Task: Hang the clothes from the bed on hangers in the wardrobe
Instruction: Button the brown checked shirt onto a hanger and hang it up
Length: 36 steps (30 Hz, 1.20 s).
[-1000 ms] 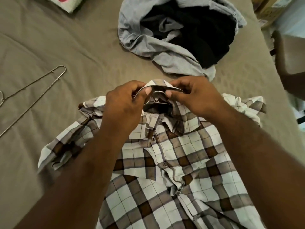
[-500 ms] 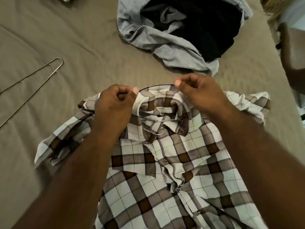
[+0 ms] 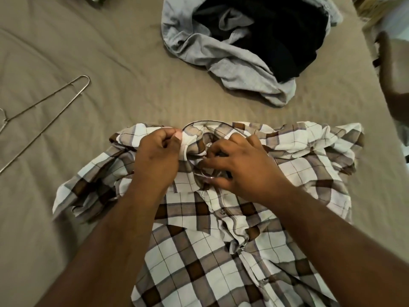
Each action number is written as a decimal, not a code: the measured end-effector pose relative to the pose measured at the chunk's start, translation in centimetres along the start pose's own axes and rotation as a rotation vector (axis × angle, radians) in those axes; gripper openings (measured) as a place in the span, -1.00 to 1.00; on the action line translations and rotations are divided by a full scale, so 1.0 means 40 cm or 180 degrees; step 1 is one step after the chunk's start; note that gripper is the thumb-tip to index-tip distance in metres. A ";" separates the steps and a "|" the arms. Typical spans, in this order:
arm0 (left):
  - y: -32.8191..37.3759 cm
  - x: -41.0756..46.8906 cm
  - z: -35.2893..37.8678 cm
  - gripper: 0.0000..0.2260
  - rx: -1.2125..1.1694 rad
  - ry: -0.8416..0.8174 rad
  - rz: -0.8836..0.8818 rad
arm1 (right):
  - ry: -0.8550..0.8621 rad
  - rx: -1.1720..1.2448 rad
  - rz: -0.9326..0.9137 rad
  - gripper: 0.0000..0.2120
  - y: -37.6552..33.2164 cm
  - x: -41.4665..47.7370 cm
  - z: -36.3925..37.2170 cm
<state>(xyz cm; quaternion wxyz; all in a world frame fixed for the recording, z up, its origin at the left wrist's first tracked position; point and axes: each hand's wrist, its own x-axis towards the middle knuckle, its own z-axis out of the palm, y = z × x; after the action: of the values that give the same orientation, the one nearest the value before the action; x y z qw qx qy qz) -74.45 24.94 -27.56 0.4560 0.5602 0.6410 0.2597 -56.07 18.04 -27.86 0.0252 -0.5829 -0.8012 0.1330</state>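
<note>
A spare wire hanger (image 3: 87,80) lies on the bed (image 3: 110,52) at the far left, well apart from the plaid shirt (image 3: 199,262), which is spread front-up on the near part of the bed. The left hand (image 3: 158,158) pinches the collar's left side. The right hand (image 3: 243,167), fingers curled, grips a wire hook (image 3: 206,173) at the neck opening. Beyond lies a grey garment (image 3: 232,63), wrapped round a black garment (image 3: 276,34).

A blurred brown chair (image 3: 391,69) stands at the right edge, a cardboard box (image 3: 365,12) beyond it
</note>
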 end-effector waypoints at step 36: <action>1.687 -0.673 -0.425 -0.81 0.1410 -0.2169 0.2758 | 0.2766 0.0555 0.0422 -0.80 -0.272 -0.640 -1.750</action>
<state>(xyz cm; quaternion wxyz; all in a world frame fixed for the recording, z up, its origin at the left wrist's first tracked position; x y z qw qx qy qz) -58.02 18.31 44.92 0.3607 0.9044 0.2103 0.0878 -44.30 3.69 45.14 0.3999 -0.6304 -0.6630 -0.0559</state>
